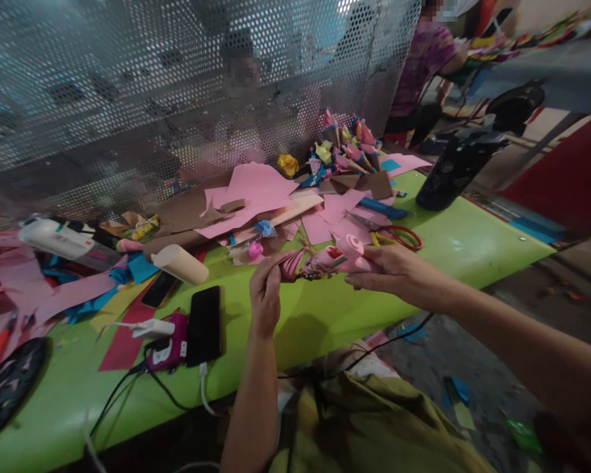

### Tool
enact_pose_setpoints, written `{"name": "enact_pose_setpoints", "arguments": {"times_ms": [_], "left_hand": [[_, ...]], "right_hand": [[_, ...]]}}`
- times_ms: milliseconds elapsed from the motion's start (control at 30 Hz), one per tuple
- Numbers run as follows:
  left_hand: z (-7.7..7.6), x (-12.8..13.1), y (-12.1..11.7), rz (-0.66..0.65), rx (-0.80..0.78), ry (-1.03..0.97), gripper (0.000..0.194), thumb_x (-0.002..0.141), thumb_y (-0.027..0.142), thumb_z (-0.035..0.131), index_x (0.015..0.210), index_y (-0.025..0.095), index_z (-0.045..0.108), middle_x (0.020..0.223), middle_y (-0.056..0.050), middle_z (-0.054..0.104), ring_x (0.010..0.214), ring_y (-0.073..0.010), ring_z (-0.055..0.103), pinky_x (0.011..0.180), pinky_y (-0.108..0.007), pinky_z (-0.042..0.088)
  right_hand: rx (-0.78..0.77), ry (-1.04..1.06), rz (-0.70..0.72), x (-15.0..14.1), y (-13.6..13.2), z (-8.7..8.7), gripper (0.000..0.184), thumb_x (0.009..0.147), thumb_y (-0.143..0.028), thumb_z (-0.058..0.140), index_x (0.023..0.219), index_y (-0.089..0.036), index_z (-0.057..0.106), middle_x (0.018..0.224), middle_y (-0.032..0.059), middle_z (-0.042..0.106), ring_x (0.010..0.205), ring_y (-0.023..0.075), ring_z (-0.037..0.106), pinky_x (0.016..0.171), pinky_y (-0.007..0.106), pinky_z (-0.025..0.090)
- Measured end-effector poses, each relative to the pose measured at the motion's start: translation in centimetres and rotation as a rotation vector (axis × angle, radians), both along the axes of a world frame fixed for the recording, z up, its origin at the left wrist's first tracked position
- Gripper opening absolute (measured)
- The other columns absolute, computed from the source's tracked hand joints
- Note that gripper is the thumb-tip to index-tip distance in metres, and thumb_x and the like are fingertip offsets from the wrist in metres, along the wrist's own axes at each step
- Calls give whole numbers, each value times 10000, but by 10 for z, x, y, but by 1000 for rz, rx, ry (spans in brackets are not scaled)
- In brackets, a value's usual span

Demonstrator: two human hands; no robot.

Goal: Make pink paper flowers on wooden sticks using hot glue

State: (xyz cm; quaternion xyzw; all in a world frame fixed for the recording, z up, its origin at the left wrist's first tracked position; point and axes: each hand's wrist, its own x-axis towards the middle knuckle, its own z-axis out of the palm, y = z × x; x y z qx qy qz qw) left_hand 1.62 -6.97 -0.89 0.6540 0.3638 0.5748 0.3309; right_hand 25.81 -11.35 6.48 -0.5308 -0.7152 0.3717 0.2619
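While your left hand [264, 289] pinches the pleated pink paper [291, 266] between thumb and fingers, your right hand [401, 270] has its fingers wrapped round a pink tool with a round end [353, 248]. Between them lies a dark, speckled piece [318, 264]; whether it is joined to the pleats, you cannot tell from this view. The paper lies at 2 o'clock from your left palm, touching those fingers, and at 9 o'clock from your right hand. Together with the tool, it forms a line running nearly from 9 to 3 o'clock, the right end slightly raised. Your left hand is the nearer to the pleats; the tool's round end sits just beside your right fingertips. Both hands are above the table [492, 253].

Farther out, red-handled scissors [408, 238] lie near your right hand at 12 o'clock, with a black cup [450, 167] beyond at 1. From the pleats, pink sheets [256, 187] spread at 11 o'clock and a heap of paper flowers [342, 157] at 1. From your left hand, a pale roll [180, 264] lies toward 10 o'clock and a dark phone [204, 325] at 8.
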Motion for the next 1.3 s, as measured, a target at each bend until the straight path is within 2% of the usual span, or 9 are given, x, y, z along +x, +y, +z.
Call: {"name": "enact_pose_setpoints", "arguments": {"times_ms": [233,467,600,833,1000,1300], "left_hand": [[1,0,-1,4,-30,17,330,977,388,493,1059,215,762,1106,-78,758,1042,-217,688,887,-336,533],[4,2,-2,1,-4,26,334,972,399,501,1061,214,765,1086,-84,764,1019,-219,692,899,-361,539],[4,2,-2,-7,-21,7,347,974,415,498,1068,212,763,1090,-87,762,1015,-219,697,858,-340,549],[2,1,0,-4,11,2,326,972,414,517,1054,230,773,1066,-73,769,1003,-213,697,888,-352,545],[3,1,-1,-23,13,14,329,974,416,509,1064,242,774,1072,-71,770,996,-209,698,880,-347,550],[2,1,-1,-4,-12,3,338,978,409,496,1076,222,760,1098,-83,760,1024,-215,694,874,-340,546]], "right_hand": [[-37,45,28,-2,-2,2,357,859,-531,614,893,-177,654,634,-31,459,552,110,355,525,248,265],[-55,45,42,-3,-1,2,384,855,-561,609,878,-181,662,618,-32,463,543,110,368,513,242,267],[-8,16,8,-1,-1,0,383,857,-551,605,905,-177,670,624,-27,471,551,118,378,524,246,267],[62,-4,-25,0,1,-3,342,860,-506,622,932,-177,679,635,-31,468,562,113,359,542,250,266],[46,18,-24,-3,1,-1,333,861,-511,607,887,-185,668,633,-33,452,556,113,346,537,251,266],[-13,10,16,-3,-3,-4,396,866,-562,601,917,-178,680,627,-30,487,543,110,367,524,245,263]]}}
